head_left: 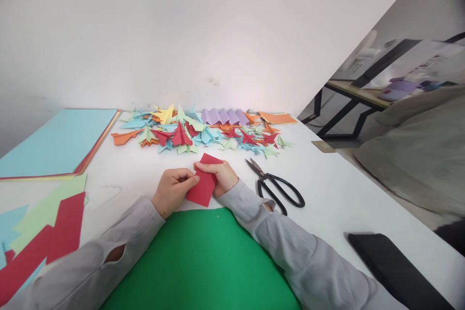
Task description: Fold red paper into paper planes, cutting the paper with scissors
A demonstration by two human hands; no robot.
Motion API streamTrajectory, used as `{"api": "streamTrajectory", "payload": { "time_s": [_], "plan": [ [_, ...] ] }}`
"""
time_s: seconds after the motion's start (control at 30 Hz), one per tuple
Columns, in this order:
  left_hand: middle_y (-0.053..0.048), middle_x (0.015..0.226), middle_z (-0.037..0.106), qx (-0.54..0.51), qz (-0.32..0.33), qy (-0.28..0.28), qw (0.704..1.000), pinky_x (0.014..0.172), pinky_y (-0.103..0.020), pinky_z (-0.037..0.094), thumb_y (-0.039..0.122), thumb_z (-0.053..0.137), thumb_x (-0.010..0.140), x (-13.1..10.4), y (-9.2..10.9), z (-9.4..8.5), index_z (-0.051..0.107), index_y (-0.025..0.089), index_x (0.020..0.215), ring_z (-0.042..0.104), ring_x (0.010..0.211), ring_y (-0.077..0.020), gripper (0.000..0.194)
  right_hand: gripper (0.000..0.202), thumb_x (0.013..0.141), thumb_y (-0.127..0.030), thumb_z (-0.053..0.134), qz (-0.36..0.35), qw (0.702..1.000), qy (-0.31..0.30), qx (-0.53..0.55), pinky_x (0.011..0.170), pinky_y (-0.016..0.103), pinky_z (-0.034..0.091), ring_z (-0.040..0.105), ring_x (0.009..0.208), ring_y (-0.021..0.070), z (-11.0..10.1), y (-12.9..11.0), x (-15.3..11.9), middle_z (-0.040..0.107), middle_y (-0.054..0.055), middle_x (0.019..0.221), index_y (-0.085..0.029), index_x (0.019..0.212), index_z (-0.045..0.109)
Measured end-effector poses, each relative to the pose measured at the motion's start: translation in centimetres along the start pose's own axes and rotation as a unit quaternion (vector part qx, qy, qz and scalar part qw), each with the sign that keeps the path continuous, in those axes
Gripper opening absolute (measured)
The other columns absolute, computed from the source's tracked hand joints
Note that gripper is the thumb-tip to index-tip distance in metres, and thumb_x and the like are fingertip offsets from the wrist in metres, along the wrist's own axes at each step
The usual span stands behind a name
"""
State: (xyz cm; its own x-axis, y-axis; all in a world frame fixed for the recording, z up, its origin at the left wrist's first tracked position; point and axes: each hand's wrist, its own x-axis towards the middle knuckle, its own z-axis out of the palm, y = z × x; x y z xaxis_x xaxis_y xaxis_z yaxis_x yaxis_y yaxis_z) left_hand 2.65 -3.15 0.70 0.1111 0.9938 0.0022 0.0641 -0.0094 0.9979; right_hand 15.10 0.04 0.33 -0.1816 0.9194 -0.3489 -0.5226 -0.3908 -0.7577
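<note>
A small red rectangle of paper (204, 185) is held up, tilted, between my two hands just above the table's near edge. My left hand (174, 190) pinches its left side between thumb and fingers. On the other side, my right hand (222, 175) grips the upper right, thumb across the front and fingers behind, mostly hidden. Right of my hands lie scissors (271, 179) with black handles, blades a little apart. Beyond my hands is a heap of small folded paper planes (181, 134) in several colours.
A stack of large coloured sheets (65, 140) lies at the left, with cut red paper scraps (67, 225) nearer me. Purple pleated paper (225, 116) and orange paper (278, 118) lie by the wall. A black flat object (392, 261) is at right, near another person (417, 155).
</note>
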Motion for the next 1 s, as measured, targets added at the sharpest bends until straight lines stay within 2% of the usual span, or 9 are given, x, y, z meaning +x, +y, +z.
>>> {"api": "streamTrajectory", "payload": {
  "time_s": [0.23, 0.43, 0.53, 0.63, 0.8, 1.0],
  "plan": [
    [0.004, 0.044, 0.043, 0.026, -0.002, -0.011, 1.0, 0.046, -0.022, 0.027, 0.033, 0.062, 0.062, -0.1, 0.0, -0.1, 0.053, 0.015, 0.044, 0.035, 0.046, -0.0079, 0.027, 0.01, 0.048, -0.011, 0.075, 0.017, 1.0, 0.009, 0.015, 0.044, 0.019, 0.039, 0.05, 0.044, 0.0075, -0.1, -0.3, 0.4, 0.06, 0.001, 0.048, -0.01, 0.052, 0.066],
    [0.004, 0.042, 0.04, 0.033, -0.013, -0.012, 0.999, 0.044, -0.022, 0.025, 0.03, 0.061, 0.06, -0.4, 0.0, 0.0, 0.049, 0.015, 0.041, 0.033, 0.045, -0.0074, 0.026, 0.01, 0.059, -0.009, 0.07, 0.018, 0.996, 0.046, 0.078, 0.044, 0.018, 0.042, 0.051, 0.045, 0.007, -0.5, -0.9, 1.0, 0.06, -0.001, 0.049, -0.014, 0.055, 0.064],
    [0.004, 0.044, 0.043, 0.016, 0.0, 0.005, 1.0, 0.046, -0.021, 0.028, 0.03, 0.062, 0.06, -0.3, -0.1, -0.1, 0.053, 0.015, 0.044, 0.035, 0.046, -0.0075, 0.024, 0.008, 0.061, -0.012, 0.072, 0.006, 0.996, 0.028, 0.089, 0.045, 0.019, 0.043, 0.051, 0.045, 0.0076, -0.7, -1.0, 1.1, 0.059, -0.002, 0.048, -0.014, 0.057, 0.064],
    [0.004, 0.045, 0.046, -0.005, -0.001, 0.018, 1.0, 0.046, -0.021, 0.029, 0.031, 0.064, 0.06, -0.1, -0.1, -0.1, 0.058, 0.014, 0.049, 0.036, 0.047, -0.0077, 0.021, 0.015, 0.057, -0.022, 0.077, -0.003, 0.997, -0.012, 0.074, 0.045, 0.019, 0.043, 0.051, 0.044, 0.0078, -0.7, -0.6, 1.1, 0.059, -0.001, 0.048, -0.013, 0.058, 0.065],
    [0.001, 0.054, 0.058, -0.044, -0.015, 0.014, 0.999, 0.051, -0.023, 0.038, 0.035, 0.066, 0.062, 0.0, -0.5, -0.1, 0.064, 0.013, 0.057, 0.047, 0.052, -0.0107, 0.023, 0.026, 0.039, -0.024, 0.084, -0.028, 0.998, -0.049, -0.014, 0.042, 0.02, 0.038, 0.049, 0.04, 0.0078, -0.5, 0.0, 0.7, 0.059, -0.002, 0.043, -0.014, 0.049, 0.063],
    [-0.001, 0.061, 0.062, -0.06, -0.009, 0.025, 0.998, 0.059, -0.025, 0.043, 0.04, 0.063, 0.069, 0.1, -1.2, -0.1, 0.07, 0.013, 0.067, 0.054, 0.061, -0.0144, 0.027, 0.026, 0.038, -0.029, 0.084, -0.04, 0.995, -0.065, -0.058, 0.048, 0.023, 0.041, 0.054, 0.045, 0.0097, -0.4, 0.5, 0.2, 0.063, -0.002, 0.047, -0.016, 0.053, 0.067]
  ]
}}
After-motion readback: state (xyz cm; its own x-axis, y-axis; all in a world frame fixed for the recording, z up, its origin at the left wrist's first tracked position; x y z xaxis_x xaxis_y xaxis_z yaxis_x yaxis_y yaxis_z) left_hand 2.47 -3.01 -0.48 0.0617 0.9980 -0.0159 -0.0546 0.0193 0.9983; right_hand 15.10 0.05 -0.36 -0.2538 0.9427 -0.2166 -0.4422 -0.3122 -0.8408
